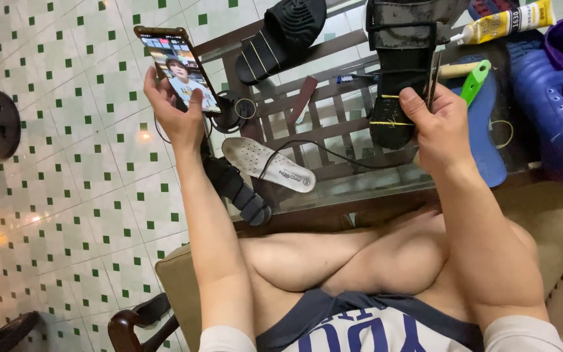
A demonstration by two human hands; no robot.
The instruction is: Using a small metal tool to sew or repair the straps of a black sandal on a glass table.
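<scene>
While the person sits with legs crossed on a brown seat (pixel 177 280), both arms reach out over a low glass table (pixel 360 186) with a wooden frame under it. Closest to the person, a white insole (pixel 265 164) lies flat on the glass, and a thin black cable (pixel 333 151) runs across it. A black strappy sandal (pixel 237 189) hangs off the table's near edge, just under the left arm. The left hand (pixel 174 107) is held up away from the table, over the green and white tiled floor (pixel 86 163). Its fingers are curled around a smartphone (pixel 177 68), and the thumb rests on the lit screen, likely so the person can look at it easily. The right hand (pixel 439 127) is closed on the bottom of a black sandal (pixel 402 72), which has yellow stitching. The thumb presses on top and the fingers wrap below, so the sandal stands tilted up toward the person's eyes. That hand also pinches a thin metal tool (pixel 434 81), which sticks up beside the sandal; I cannot tell just what kind it is. Near the right hand lie a green-handled tool (pixel 476 79) and a blue shoe (pixel 545 98). Farther back rest another black sandal (pixel 281 36), sole up, and a tube of glue (pixel 506 21), within easy reach.
</scene>
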